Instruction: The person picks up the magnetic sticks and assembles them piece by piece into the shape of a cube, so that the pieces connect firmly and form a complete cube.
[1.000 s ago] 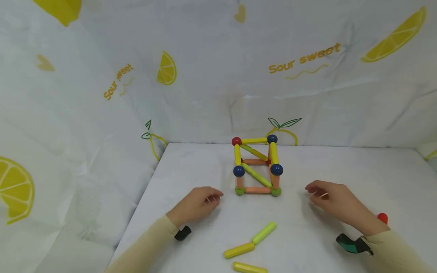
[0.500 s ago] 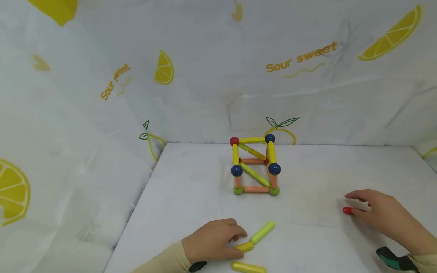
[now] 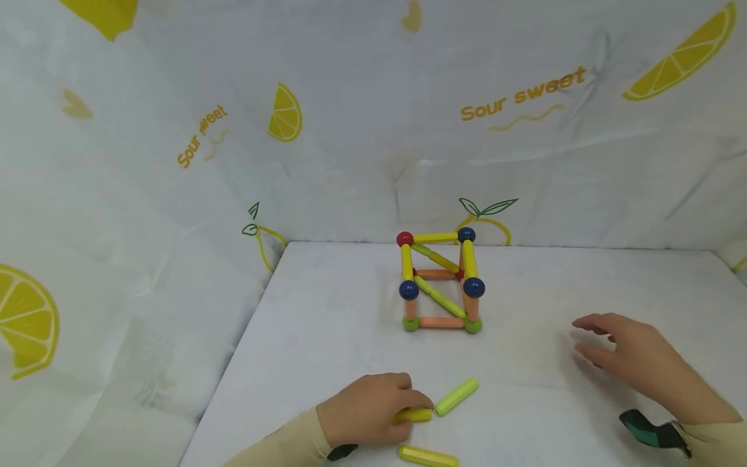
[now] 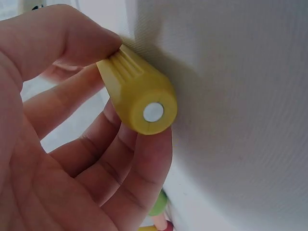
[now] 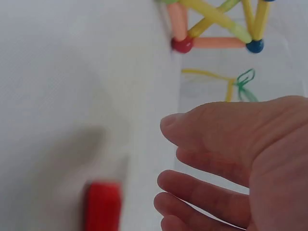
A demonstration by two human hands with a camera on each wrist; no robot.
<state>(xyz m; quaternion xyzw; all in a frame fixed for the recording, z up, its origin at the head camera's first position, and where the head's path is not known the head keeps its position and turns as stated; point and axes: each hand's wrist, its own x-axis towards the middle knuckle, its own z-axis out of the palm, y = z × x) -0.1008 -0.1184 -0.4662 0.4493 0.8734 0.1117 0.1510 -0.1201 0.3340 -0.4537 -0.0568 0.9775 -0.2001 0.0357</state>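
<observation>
My left hand [image 3: 373, 410] pinches a yellow magnetic rod [image 4: 139, 91] between thumb and fingers, low at the tabletop. Its pale round end faces the left wrist camera. Just beyond its tip, apart from it, lies a lime-green rod [image 3: 457, 397], and another yellow rod [image 3: 428, 456] is nearer the front. On the right, my right hand [image 3: 636, 357] hovers with relaxed fingers and a gap between thumb and fingers, holding nothing. A blurred red rod [image 5: 102, 207] lies beside its fingers in the right wrist view; in the head view the hand hides it.
A cube frame of rods and balls [image 3: 441, 322] stands further back at mid-table, with blue, red and green balls at its corners and yellow-green diagonals. Behind the white table [image 3: 327, 305] hangs a white cloth [image 3: 362, 162] with lemon prints.
My left hand has come forward to the yellow rod, gripped it and turned it a little. The right hand moved right over the red rod, then slightly back left, still holding nothing.
</observation>
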